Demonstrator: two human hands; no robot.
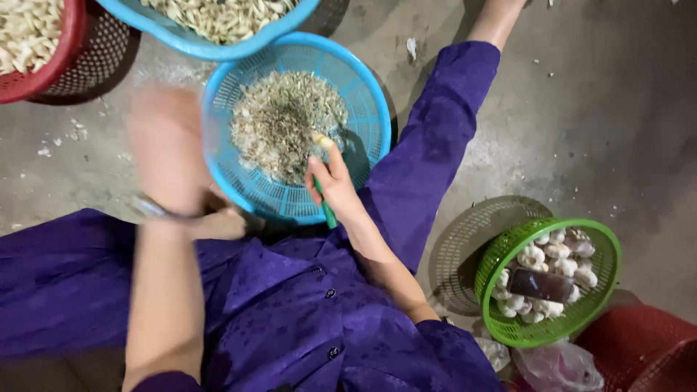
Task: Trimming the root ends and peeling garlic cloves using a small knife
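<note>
We see a grey concrete floor (602, 109) with scattered bits of papery skin. Top left, a red basket (43, 62) of peeled cloves; next to it a blue tub (210, 43) with more cloves. Left hand (167, 149) is motion-blurred, raised just left of the blue basket (363, 94); we cannot tell if its fingers are apart or closed. A watch band (149, 208) sits at that wrist. The blue basket lies between the purple-clad legs (428, 152) and holds a heap of garlic skins and scraps (287, 131). Right hand (332, 181) hovers over the basket's near side, fingers closed around a green-handled knife (325, 207) and pinching a garlic clove (321, 140) at the tips. Far right, a green basket (501, 258) holds whole garlic bulbs (537, 255) with a dark phone (541, 284) lying on top. A red crate (639, 348) is bottom right.
</note>
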